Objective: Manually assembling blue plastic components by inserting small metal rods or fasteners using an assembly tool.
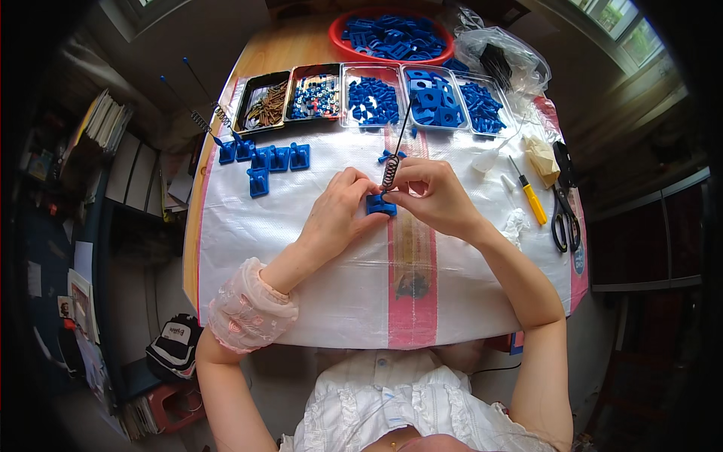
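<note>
My left hand (337, 209) is closed on a small blue plastic base (382, 206), steadying it against the covered table. The fingers of my right hand (438, 197) pinch the lower end of a black coil spring (390, 172), just above that base. From the coil a long thin black rod rises up and leans to the right. Whether the spring's end sits in the base is hidden by my fingers. Beyond my hands lie a few loose blue plastic pieces (392, 156). To the left stand several similar blue bases (300, 156), two of them with springs and blue-tipped rods.
Along the back are trays of screws (267, 105), small metal parts (315, 95) and blue pieces (373, 101). Behind them stands a red basin (337, 47) of blue parts. At right lie a yellow screwdriver (534, 205), black scissors (563, 220) and crumpled paper (541, 160).
</note>
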The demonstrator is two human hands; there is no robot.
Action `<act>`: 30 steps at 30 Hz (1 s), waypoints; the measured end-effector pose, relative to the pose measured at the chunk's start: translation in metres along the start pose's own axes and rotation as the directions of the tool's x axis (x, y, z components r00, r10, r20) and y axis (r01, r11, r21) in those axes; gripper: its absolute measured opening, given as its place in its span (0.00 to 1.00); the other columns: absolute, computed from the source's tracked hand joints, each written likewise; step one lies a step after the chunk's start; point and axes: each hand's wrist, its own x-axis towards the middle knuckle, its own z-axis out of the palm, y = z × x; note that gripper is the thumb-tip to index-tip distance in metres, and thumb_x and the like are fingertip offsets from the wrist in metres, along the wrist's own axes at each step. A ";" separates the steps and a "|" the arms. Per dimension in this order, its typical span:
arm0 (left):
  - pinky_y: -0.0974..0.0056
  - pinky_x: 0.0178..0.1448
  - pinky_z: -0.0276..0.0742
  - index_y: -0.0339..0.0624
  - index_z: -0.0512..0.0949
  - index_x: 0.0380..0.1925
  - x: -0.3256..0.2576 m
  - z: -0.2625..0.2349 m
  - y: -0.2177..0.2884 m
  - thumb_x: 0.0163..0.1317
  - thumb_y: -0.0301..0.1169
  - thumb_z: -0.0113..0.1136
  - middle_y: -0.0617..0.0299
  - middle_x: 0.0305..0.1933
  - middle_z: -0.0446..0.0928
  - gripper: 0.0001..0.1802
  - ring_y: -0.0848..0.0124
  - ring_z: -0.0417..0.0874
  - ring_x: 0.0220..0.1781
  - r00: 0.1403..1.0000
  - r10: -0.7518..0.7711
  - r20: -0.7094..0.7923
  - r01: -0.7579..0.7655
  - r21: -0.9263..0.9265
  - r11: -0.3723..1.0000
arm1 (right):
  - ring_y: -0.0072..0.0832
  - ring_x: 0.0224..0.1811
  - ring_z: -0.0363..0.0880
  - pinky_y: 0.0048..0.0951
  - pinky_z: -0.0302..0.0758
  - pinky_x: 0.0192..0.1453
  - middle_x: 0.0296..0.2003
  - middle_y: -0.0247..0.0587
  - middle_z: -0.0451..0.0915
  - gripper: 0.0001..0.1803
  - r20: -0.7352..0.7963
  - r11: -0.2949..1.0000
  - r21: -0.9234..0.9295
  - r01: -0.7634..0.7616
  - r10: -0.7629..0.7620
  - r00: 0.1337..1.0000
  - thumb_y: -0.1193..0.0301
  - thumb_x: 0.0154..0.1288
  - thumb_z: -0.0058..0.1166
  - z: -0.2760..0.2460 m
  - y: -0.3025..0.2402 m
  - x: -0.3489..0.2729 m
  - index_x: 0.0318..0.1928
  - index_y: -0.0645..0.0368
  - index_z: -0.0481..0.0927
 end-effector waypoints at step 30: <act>0.73 0.33 0.74 0.33 0.80 0.46 0.004 -0.023 0.034 0.56 0.30 0.75 0.64 0.33 0.82 0.20 0.83 0.76 0.28 0.999 -0.016 0.029 0.027 -0.433 0.901 | 0.12 0.27 0.63 0.17 0.60 0.30 0.29 0.28 0.77 0.06 0.000 1.000 0.011 -0.006 0.006 1.000 0.78 0.60 0.67 -0.034 -0.044 -0.004 0.38 0.63 0.87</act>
